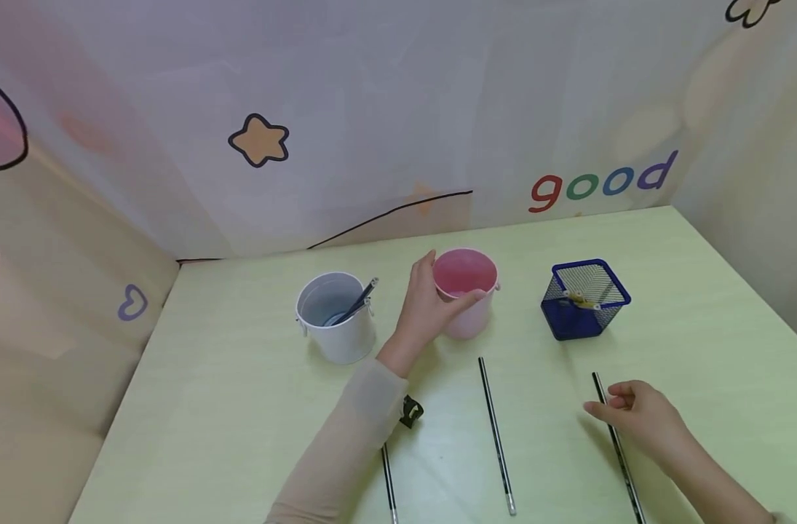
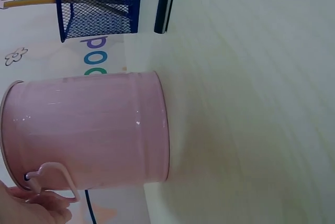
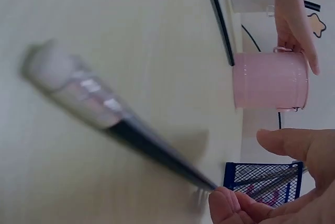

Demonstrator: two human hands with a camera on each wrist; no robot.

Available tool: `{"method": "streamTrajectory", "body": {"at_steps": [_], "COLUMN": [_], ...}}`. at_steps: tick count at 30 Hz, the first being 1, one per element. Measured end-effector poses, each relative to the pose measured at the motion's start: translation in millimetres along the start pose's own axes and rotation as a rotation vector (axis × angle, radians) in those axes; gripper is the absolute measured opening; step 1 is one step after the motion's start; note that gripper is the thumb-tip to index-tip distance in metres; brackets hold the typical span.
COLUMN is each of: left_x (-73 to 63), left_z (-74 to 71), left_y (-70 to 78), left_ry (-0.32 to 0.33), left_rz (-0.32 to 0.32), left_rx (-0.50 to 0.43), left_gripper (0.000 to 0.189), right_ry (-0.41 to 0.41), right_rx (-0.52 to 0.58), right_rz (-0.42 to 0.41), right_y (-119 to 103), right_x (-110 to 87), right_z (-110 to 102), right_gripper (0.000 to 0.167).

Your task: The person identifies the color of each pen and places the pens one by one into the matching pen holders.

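Head view: the left hand holds the pink bucket from its left side, its thumb lying across the near part of the rim and its fingers against the side, spread about as wide as the rim needs. The bucket stands upright on the pale green table, between a white bucket and a blue mesh holder.

The right hand is at the right pencil, a black one with pale stripes. Its thumb and fingers are parted, with nothing gripped between them; whether a fingertip touches the pencil I cannot tell. In the right wrist view the eraser end looms close and blurred, while the far end of the shaft runs to the fingertips.

A middle pencil lies near the pink bucket, and a left pencil is partly hidden by the left sleeve (a small dark buckle shows beside the cuff). The white bucket holds 2 dark pencils, leaning right. In the blue holder are yellow pencils; the left wrist view shows 3 sticking out of the top.
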State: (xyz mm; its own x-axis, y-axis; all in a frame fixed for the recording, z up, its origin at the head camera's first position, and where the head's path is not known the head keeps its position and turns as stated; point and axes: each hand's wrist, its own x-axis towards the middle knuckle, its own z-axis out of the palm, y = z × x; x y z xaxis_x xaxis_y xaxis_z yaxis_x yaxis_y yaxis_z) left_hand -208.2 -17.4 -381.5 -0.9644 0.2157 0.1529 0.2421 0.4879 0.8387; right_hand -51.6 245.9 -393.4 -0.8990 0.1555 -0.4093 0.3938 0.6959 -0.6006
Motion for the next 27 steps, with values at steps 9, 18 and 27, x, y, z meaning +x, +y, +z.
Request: {"method": "streamTrajectory", "body": {"at_steps": [9,18,27], "left_x": [-2.7,-3.4,-3.5], "left_z": [3.1,4.0,4.7], "left_y": [-0.2,-0.3,0.4], "left_ry": [-0.002,-0.005,0.010], "left_rz": [-0.026,-0.039,-0.055], "left_rx": [-0.004,-0.015,-0.043], "left_gripper": [0.103,0.102,0.100], "right_ry": [-0.035,0.006,0.055], "right_rx": [-0.017,-0.096,-0.130], "right_rz": [0.045,0.024,-0.023], "right_y": [9,12,11], "right_x": [-3.0,1.9,0.9], "right_z": [4,5,5], "right_gripper": [0.066,0.051,0.033]}}
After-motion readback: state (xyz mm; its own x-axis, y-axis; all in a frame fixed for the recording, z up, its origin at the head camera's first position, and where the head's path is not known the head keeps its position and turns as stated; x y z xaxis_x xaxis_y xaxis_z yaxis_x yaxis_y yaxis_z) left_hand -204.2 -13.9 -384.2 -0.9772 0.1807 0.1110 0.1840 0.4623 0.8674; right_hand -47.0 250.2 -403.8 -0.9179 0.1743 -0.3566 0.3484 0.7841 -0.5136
